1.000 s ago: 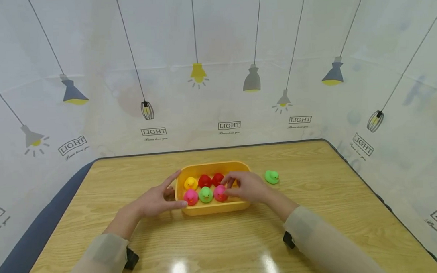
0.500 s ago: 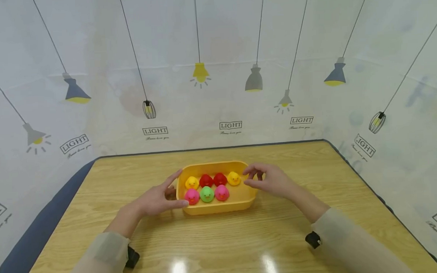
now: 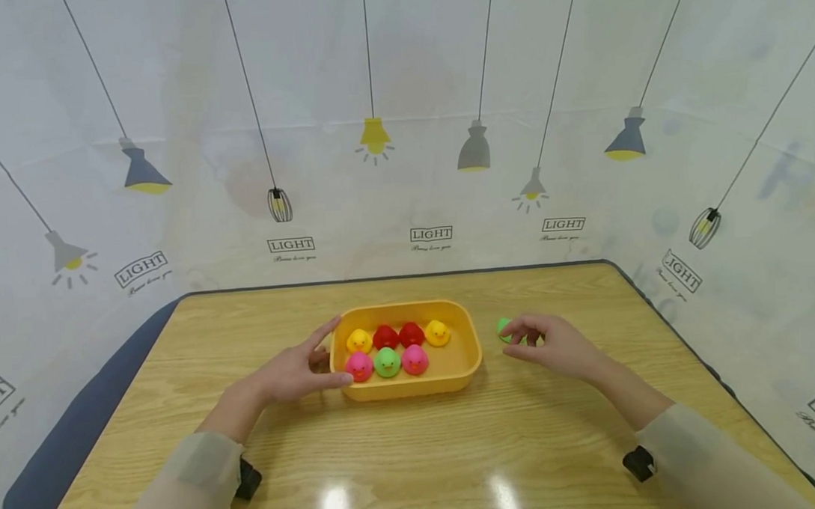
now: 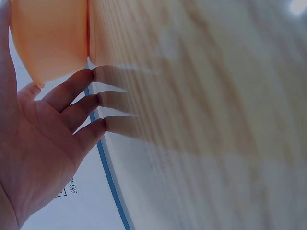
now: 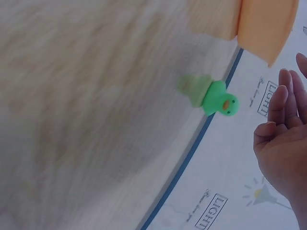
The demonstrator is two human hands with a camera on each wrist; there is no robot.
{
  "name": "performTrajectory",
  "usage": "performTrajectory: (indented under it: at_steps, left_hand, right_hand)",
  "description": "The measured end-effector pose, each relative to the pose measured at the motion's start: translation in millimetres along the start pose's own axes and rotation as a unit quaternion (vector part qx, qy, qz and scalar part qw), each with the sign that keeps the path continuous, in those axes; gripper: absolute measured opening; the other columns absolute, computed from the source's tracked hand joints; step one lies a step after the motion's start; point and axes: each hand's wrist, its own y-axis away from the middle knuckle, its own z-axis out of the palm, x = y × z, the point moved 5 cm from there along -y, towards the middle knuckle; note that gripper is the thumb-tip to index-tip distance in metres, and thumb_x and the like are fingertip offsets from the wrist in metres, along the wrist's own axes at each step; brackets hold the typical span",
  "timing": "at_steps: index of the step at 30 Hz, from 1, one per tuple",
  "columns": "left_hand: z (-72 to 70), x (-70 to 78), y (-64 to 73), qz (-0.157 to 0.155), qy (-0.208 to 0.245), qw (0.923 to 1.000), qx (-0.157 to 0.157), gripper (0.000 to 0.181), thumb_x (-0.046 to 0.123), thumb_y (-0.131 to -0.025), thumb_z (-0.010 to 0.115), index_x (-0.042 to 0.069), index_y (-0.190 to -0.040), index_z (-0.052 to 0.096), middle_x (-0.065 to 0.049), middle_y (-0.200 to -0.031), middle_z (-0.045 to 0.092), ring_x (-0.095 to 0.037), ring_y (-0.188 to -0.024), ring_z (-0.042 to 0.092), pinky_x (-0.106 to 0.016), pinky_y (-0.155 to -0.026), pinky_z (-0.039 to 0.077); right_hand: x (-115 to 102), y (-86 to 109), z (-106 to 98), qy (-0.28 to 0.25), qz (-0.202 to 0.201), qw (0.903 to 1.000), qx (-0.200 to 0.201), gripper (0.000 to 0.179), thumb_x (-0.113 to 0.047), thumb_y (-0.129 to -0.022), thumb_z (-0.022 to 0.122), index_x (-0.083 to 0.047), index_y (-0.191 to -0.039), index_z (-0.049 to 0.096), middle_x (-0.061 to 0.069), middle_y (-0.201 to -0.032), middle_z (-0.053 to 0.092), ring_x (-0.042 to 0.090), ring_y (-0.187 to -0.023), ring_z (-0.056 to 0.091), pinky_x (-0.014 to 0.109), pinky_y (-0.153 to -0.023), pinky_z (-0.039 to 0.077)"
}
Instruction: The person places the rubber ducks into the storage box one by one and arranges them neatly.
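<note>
A yellow plastic basket (image 3: 408, 390) stands mid-table in the head view. Several rubber ducks lie in it: two yellow ones, two dark red ones (image 3: 386, 336), two pink ones (image 3: 414, 360) and a green one (image 3: 387, 362). My left hand (image 3: 290, 375) rests at its left end, thumb and index finger spread along the rim. In the left wrist view the other fingertips touch the tabletop. My right hand (image 3: 555, 347) hovers, holding nothing, over another green rubber duck (image 3: 503, 327) to the basket's right, partly hiding it. The right wrist view shows that green duck whole, apart from the fingers.
The wooden table (image 3: 414, 449) has a dark edge trim at the back and sides. A pale wall covering (image 3: 405, 187) printed with lamps surrounds it. Each sleeved wrist carries a small black device (image 3: 639, 463).
My right hand has left the inside of the basket and moved right, over the loose green duck. A yellow duck once under it now shows fully. My left hand has kept its place.
</note>
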Motion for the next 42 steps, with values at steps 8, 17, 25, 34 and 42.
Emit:
performTrajectory:
  at_steps: [8,17,25,34,42]
  left_hand:
    - [0.3,2.3,0.7,0.000,0.004,1.0000,-0.003,0.112,0.075,-0.091,0.076,0.055,-0.173,0.003,-0.029,-0.169,0.046,-0.057,-0.156,0.043,-0.081,-0.124,0.030]
    - [-1.3,4.2,2.7,-0.001,0.004,1.0000,-0.003,0.113,0.074,-0.090,0.077,0.054,-0.174,0.003,-0.029,-0.168,0.048,-0.056,-0.154,0.046,-0.080,-0.124,0.033]
    - [-1.0,3.2,1.9,-0.003,0.008,1.0000,-0.004,0.112,0.075,-0.090,0.077,0.055,-0.173,0.004,-0.029,-0.168,0.048,-0.056,-0.155,0.045,-0.081,-0.124,0.032]
    - [0.9,1.0,1.3,-0.005,0.013,0.9999,-0.004,0.110,0.074,-0.090,0.077,0.059,-0.172,0.006,-0.028,-0.169,0.047,-0.054,-0.156,0.044,-0.081,-0.125,0.029]
    - [0.1,-0.3,0.2,-0.005,0.015,0.9999,-0.004,0.112,0.075,-0.089,0.078,0.059,-0.172,0.004,-0.028,-0.169,0.047,-0.054,-0.156,0.045,-0.081,-0.124,0.030]
  right_hand:
    - [23.8,20.9,-10.5,-0.006,0.018,0.9998,-0.005,0.027,-0.025,-0.104,0.078,-0.007,-0.124,0.077,0.001,-0.103,0.074,0.011,-0.086,0.059,0.025,-0.071,0.052]
    - [45.5,29.0,-25.9,0.021,0.037,0.9991,-0.008,0.030,-0.026,-0.105,0.077,-0.005,-0.127,0.075,0.000,-0.103,0.074,0.011,-0.085,0.059,0.025,-0.073,0.051]
    - [59.8,18.5,-29.7,0.015,0.051,0.9984,-0.020,0.037,-0.025,-0.104,0.078,-0.003,-0.133,0.072,0.004,-0.108,0.074,0.014,-0.086,0.061,0.027,-0.069,0.053]
    - [72.4,-3.1,-27.0,0.016,0.066,0.9972,-0.031,0.044,-0.024,-0.106,0.075,-0.004,-0.144,0.065,0.011,-0.119,0.072,0.021,-0.091,0.063,0.030,-0.070,0.055]
    - [74.8,-19.3,-20.1,0.006,0.069,0.9965,-0.048,0.044,-0.021,-0.105,0.076,-0.013,-0.147,0.065,0.015,-0.125,0.069,0.023,-0.095,0.065,0.033,-0.072,0.056]
